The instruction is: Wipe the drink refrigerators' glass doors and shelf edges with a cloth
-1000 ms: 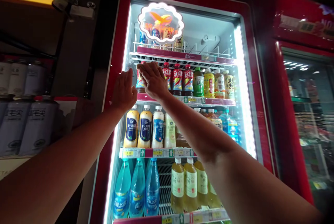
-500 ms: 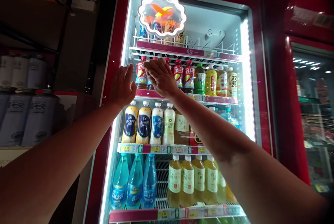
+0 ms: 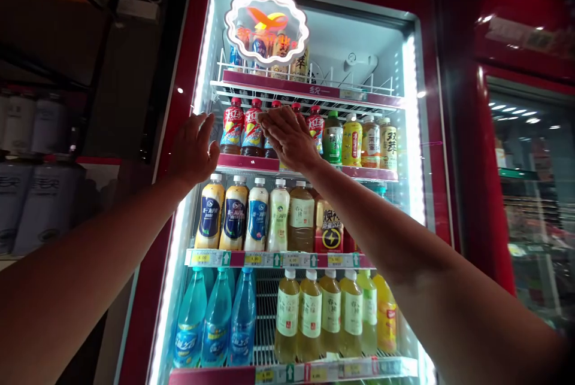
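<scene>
Both of my hands are raised before a lit drinks fridge (image 3: pixel 183 82) with a red frame. My left hand (image 3: pixel 193 148) is near the frame's left side, fingers stretched upward and thumb apart, holding nothing. In front of the shelf of red-labelled bottles (image 3: pixel 232 127) is my right hand (image 3: pixel 291 139), its fingers extended and pointing left, also holding nothing. It covers part of several bottles there. Whether either palm touches the glass door cannot be made out. A glowing scalloped sign (image 3: pixel 266 27) sits at the glass's upper left.
Below stand milk-tea bottles (image 3: pixel 209 214), blue bottles (image 3: pixel 242 319) and pale green-labelled bottles (image 3: pixel 287 313). A second red fridge (image 3: pixel 489 133) is at the right. Grey canisters (image 3: pixel 49 205) stand on shelving to the left.
My hands have moved apart: the left slightly left, the right slightly right across the bottles. The fridge has shifted a little left in view. Both hands stay open.
</scene>
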### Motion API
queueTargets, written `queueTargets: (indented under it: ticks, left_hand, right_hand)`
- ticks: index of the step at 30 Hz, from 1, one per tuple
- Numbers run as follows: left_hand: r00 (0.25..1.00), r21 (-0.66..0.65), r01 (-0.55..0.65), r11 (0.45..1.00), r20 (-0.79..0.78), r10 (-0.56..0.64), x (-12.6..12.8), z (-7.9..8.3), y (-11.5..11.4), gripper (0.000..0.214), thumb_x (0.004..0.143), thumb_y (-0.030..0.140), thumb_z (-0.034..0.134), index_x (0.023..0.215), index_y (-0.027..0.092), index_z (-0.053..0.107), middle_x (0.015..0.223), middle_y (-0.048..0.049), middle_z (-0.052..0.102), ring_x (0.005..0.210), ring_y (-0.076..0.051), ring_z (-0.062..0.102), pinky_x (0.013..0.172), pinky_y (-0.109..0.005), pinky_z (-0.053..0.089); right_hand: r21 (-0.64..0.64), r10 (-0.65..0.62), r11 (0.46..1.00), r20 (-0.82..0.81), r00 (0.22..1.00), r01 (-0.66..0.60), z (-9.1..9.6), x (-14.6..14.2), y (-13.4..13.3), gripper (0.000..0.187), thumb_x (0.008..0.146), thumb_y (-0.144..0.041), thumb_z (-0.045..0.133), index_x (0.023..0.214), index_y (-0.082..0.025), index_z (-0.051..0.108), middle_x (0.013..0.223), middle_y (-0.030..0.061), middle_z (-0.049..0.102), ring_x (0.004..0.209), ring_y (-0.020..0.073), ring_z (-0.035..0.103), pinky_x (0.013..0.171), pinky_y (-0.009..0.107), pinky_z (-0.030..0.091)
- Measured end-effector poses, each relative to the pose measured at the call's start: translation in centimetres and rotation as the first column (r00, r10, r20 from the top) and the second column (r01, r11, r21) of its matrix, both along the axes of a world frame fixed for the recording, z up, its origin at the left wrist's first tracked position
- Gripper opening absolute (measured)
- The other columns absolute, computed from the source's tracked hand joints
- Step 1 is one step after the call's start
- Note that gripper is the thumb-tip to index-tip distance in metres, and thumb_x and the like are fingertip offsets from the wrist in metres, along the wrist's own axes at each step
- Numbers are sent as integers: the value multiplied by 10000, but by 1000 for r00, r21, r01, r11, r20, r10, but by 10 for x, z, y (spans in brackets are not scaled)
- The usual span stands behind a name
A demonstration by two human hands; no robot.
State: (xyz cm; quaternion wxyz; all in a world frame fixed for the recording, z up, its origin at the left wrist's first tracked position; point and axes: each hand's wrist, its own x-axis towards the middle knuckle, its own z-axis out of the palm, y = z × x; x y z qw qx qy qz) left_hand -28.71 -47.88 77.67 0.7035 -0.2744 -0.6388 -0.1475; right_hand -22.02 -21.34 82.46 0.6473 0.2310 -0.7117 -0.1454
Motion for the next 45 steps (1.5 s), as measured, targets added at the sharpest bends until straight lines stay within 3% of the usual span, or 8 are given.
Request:
queueTargets:
  ticks: [4, 10, 16, 21, 27, 33, 39, 45]
  left_hand:
    - [999, -19, -52, 998, -12, 51, 3, -1, 0, 628, 1012, 383, 379, 1564, 86, 367, 1616, -182, 385, 1530, -327, 329, 1276, -553, 298]
    - [998, -36, -49, 998, -40, 48, 3, -1, -1, 607, 1014, 364, 406, 1567, 115, 380, 1645, -182, 338, 1545, -330, 307, 1277, -554, 285]
    - [993, -85, -95, 992, -74, 89, 0, 0, -2, 632, 1019, 441, 406, 1566, 124, 412, 1655, -194, 329, 1567, -341, 281, 1286, -545, 265]
    - [990, -89, -96, 991, -114, 85, -4, 1, -3, 656, 1011, 489, 438, 1572, 149, 417, 1655, -184, 327, 1574, -347, 263, 1288, -532, 259]
    - [985, -140, -145, 980, -111, 130, -4, 0, -5, 602, 1024, 488, 432, 1566, 226, 438, 1676, -149, 306, 1572, -349, 272, 1276, -555, 256]
    - [989, -135, -143, 980, -60, 136, 2, 0, -4, 608, 1014, 548, 425, 1542, 252, 474, 1696, -130, 284, 1587, -349, 240, 1270, -572, 246]
    - [990, -114, -138, 984, -27, 135, 5, -2, -1, 637, 988, 579, 444, 1542, 266, 457, 1705, -96, 289, 1592, -335, 238, 1280, -575, 222]
    - [993, -114, -112, 987, -43, 108, 5, -1, 0, 663, 974, 591, 445, 1540, 246, 466, 1710, -122, 269, 1601, -352, 203, 1275, -604, 226]
  right_hand:
    - [-86, 15, 996, -41, 999, -19, 1, 0, 3, 500, 1093, -404, 313, 1559, -333, 482, 1663, -56, 430, 1611, 279, 240, 1344, 582, 173]
    - [45, -1, 999, 24, 1000, -1, -8, 11, 25, 496, 1094, -392, 338, 1562, -310, 482, 1678, -51, 405, 1616, 231, 226, 1361, 490, 179]
    - [-90, 18, 996, -29, 999, -21, -6, 9, 47, 507, 1087, -413, 343, 1565, -314, 478, 1671, -54, 415, 1621, 283, 200, 1352, 560, 178]
    - [11, 11, 1000, -8, 1000, -11, -12, 13, 59, 492, 1090, -394, 343, 1553, -315, 490, 1671, -61, 414, 1613, 235, 235, 1355, 506, 197]
    - [-117, 41, 992, -40, 998, -45, -11, 12, 63, 494, 1074, -371, 376, 1554, -330, 489, 1670, -54, 415, 1620, 281, 206, 1343, 580, 188]
    - [10, -1, 1000, 53, 999, 0, -19, 26, 83, 502, 1086, -387, 339, 1561, -309, 482, 1685, -53, 388, 1617, 242, 220, 1354, 498, 190]
    - [-185, -11, 983, 7, 1000, 12, -8, 26, 110, 523, 1073, -370, 355, 1584, -319, 450, 1698, -40, 367, 1623, 302, 185, 1343, 578, 174]
    - [-64, -1, 998, 40, 999, 3, -16, 35, 132, 512, 1079, -405, 331, 1578, -365, 442, 1680, -82, 395, 1621, 254, 203, 1338, 554, 217]
